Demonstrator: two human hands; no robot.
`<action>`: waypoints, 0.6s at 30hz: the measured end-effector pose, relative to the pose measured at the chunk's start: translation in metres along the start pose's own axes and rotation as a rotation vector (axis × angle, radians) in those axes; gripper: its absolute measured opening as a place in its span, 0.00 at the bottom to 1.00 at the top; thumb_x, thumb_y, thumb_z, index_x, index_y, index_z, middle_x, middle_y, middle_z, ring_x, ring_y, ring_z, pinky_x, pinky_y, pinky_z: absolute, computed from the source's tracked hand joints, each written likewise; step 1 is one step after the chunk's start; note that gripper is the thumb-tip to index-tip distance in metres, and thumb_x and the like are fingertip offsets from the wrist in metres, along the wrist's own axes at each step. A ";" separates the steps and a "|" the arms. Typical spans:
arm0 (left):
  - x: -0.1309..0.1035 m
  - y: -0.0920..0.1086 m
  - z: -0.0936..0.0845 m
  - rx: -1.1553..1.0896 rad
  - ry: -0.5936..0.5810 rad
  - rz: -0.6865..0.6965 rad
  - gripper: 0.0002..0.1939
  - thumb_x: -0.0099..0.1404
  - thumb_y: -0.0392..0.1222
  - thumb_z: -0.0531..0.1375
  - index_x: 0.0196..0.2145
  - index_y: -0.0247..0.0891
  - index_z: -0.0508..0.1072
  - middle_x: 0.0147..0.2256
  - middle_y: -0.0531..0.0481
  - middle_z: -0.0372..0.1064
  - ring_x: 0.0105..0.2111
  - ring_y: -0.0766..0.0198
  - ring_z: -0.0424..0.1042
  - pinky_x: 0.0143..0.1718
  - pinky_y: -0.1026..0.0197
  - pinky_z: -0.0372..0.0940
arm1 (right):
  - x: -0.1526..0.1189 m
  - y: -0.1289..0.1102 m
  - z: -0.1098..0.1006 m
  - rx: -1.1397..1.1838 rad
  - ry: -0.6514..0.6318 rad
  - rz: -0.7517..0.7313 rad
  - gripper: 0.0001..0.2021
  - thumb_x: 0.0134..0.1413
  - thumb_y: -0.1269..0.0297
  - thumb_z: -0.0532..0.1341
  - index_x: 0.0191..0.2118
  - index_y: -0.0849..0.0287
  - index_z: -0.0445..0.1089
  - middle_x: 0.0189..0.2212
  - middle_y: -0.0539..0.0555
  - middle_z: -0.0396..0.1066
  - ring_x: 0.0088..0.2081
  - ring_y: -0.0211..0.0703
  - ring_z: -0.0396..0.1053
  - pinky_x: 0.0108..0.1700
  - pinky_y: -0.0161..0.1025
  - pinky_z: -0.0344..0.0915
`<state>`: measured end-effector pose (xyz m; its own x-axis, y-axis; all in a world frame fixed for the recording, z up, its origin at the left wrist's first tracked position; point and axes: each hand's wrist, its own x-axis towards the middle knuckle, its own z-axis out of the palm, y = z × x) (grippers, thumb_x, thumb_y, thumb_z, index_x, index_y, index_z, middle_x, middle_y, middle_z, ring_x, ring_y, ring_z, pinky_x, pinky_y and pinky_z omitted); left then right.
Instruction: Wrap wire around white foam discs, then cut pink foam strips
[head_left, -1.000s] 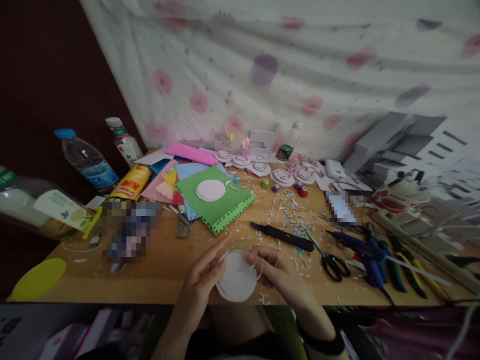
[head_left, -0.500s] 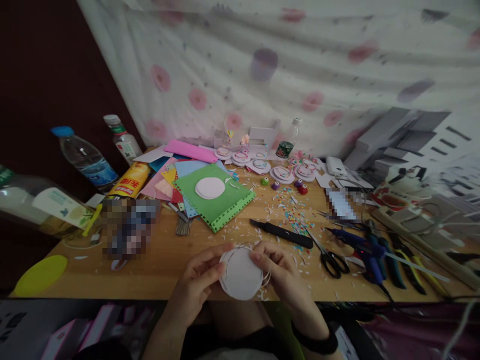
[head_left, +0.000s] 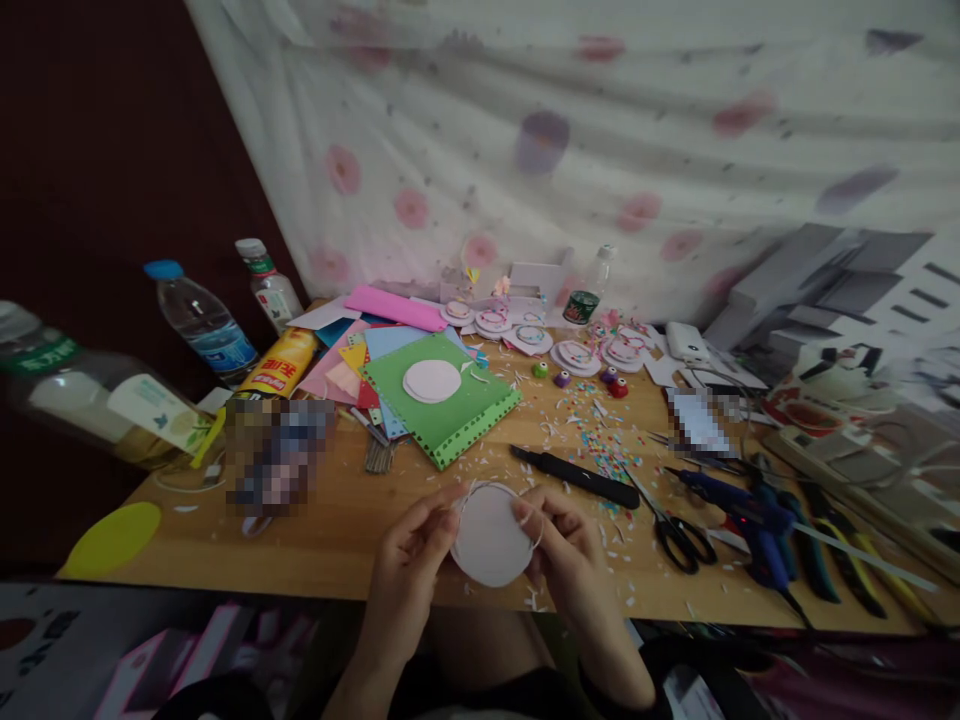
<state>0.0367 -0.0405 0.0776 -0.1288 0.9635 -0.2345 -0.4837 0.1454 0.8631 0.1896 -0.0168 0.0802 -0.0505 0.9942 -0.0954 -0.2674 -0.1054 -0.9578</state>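
Between my two hands, over the table's front edge, is a white paper disc (head_left: 495,540) with a thin pale cord (head_left: 538,530) along its upper and right rim. My left hand (head_left: 420,545) pinches the disc's left edge. My right hand (head_left: 562,540) grips its upper right edge together with the cord, thumb on the face. Beyond them, more white discs (head_left: 432,381) rest on a green card (head_left: 450,430). A black cutter (head_left: 585,477) lies just past my right hand.
Scissors (head_left: 682,540), a blue glue gun (head_left: 750,520) and pliers (head_left: 847,560) lie at the right. Bottles (head_left: 210,330) stand at the left. Decorated white discs (head_left: 576,356) line the back, with small owl-like beads (head_left: 617,388) and scattered confetti (head_left: 607,445) before them.
The cord now follows the disc's rim more closely, where a loop hung out at the right before. The disc looks rounder and more aligned. The whole view has shifted slightly.
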 end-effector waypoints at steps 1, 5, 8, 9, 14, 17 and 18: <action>0.000 0.002 -0.001 -0.005 -0.005 0.001 0.23 0.56 0.51 0.72 0.47 0.37 0.82 0.42 0.40 0.81 0.35 0.55 0.79 0.29 0.63 0.71 | 0.000 0.000 0.001 0.008 0.003 -0.001 0.22 0.49 0.45 0.71 0.23 0.59 0.68 0.12 0.44 0.62 0.12 0.28 0.52 0.14 0.27 0.47; -0.002 0.010 -0.004 -0.080 -0.069 -0.035 0.21 0.56 0.47 0.72 0.48 0.40 0.82 0.44 0.41 0.81 0.38 0.54 0.79 0.35 0.61 0.73 | 0.001 -0.001 0.006 0.026 -0.009 -0.002 0.21 0.50 0.46 0.71 0.23 0.59 0.69 0.12 0.44 0.63 0.12 0.28 0.52 0.14 0.27 0.46; -0.004 0.013 -0.006 -0.101 -0.109 -0.046 0.22 0.56 0.46 0.72 0.48 0.40 0.82 0.44 0.41 0.81 0.42 0.51 0.79 0.41 0.58 0.73 | 0.001 -0.004 0.008 0.028 -0.031 -0.014 0.22 0.51 0.46 0.71 0.22 0.59 0.69 0.12 0.44 0.62 0.12 0.28 0.52 0.15 0.27 0.47; -0.004 0.012 -0.007 -0.090 -0.100 -0.036 0.22 0.57 0.46 0.71 0.49 0.40 0.81 0.44 0.41 0.81 0.43 0.50 0.79 0.42 0.57 0.73 | 0.001 -0.004 0.008 0.021 -0.039 -0.024 0.22 0.51 0.46 0.70 0.22 0.59 0.68 0.12 0.44 0.62 0.13 0.27 0.52 0.15 0.27 0.47; -0.005 0.003 -0.006 -0.056 -0.005 0.073 0.20 0.60 0.47 0.70 0.49 0.39 0.81 0.45 0.42 0.81 0.44 0.54 0.79 0.45 0.60 0.71 | -0.005 0.007 0.014 0.023 -0.022 -0.079 0.22 0.55 0.47 0.68 0.23 0.59 0.67 0.11 0.41 0.57 0.12 0.27 0.50 0.16 0.26 0.47; -0.002 -0.003 -0.006 -0.063 0.021 0.059 0.22 0.59 0.46 0.70 0.51 0.38 0.79 0.41 0.44 0.82 0.38 0.56 0.80 0.35 0.64 0.71 | -0.008 0.018 0.021 0.062 0.062 -0.092 0.23 0.56 0.47 0.68 0.22 0.58 0.65 0.10 0.41 0.56 0.11 0.26 0.49 0.15 0.26 0.46; -0.001 -0.004 -0.007 -0.073 0.029 0.050 0.22 0.59 0.46 0.70 0.51 0.38 0.79 0.40 0.44 0.82 0.38 0.56 0.80 0.34 0.64 0.71 | -0.009 0.019 0.023 0.057 0.090 -0.099 0.23 0.56 0.46 0.68 0.22 0.58 0.65 0.10 0.41 0.56 0.11 0.26 0.50 0.15 0.26 0.46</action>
<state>0.0330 -0.0434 0.0713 -0.1789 0.9620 -0.2063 -0.5375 0.0801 0.8395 0.1632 -0.0278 0.0687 0.0648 0.9975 -0.0277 -0.3214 -0.0054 -0.9469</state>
